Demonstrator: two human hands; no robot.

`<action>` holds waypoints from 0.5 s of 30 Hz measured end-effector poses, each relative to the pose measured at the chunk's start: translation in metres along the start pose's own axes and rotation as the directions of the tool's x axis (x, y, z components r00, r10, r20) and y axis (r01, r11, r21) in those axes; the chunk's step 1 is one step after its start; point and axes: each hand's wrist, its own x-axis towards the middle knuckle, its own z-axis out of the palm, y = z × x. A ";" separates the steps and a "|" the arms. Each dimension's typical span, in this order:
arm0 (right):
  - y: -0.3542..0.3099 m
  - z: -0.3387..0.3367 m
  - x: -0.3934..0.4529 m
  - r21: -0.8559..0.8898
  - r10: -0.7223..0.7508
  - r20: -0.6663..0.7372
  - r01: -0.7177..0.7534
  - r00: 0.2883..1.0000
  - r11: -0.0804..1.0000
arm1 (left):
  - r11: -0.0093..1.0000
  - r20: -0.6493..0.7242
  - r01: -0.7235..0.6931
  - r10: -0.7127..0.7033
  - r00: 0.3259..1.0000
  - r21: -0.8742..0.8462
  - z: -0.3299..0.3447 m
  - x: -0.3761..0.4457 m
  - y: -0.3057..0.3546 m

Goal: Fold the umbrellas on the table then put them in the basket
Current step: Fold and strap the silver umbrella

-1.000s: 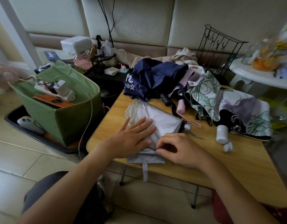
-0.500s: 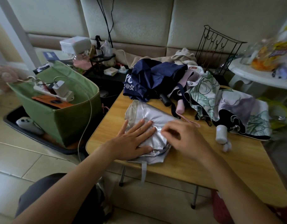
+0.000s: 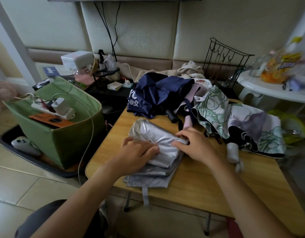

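Wooden tabletop (image 3: pixel 196 182) carries it all; the green fabric basket (image 3: pixel 71 140) sits on the floor to its left. The silver folding umbrella (image 3: pixel 155 145) lies near the front edge, long axis running front-to-back, strap end toward the person. Left hand (image 3: pixel 139 152) and right hand (image 3: pixel 194 145) both grip its bunched canopy, fingers curled.

One head-worn wide-angle view looks forward and down, close over the table (image 3: pixel 191 182), with the wall beyond and floor at left; edges bend from the lens.
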 end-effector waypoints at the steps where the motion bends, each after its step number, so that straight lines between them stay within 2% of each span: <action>1: -0.002 -0.002 0.000 0.001 0.006 0.012 -0.006 1.000 1.000 | 1.000 -0.017 0.004 -0.004 1.000 0.014 0.000 0.002 0.000; 4: -0.007 -0.003 -0.002 -0.023 0.013 0.085 -0.011 0.996 1.000 | 0.997 -0.092 0.007 0.000 0.996 0.076 0.000 0.006 -0.001; 7: -0.015 -0.004 -0.003 -0.039 0.030 0.120 -0.025 0.992 0.999 | 0.997 -0.141 0.048 -0.040 0.989 0.057 0.000 0.011 -0.001; 15: -0.035 -0.004 0.001 -0.127 0.103 0.165 -0.082 0.981 0.988 | 0.994 -0.108 0.071 -0.062 0.992 0.082 -0.001 0.013 -0.001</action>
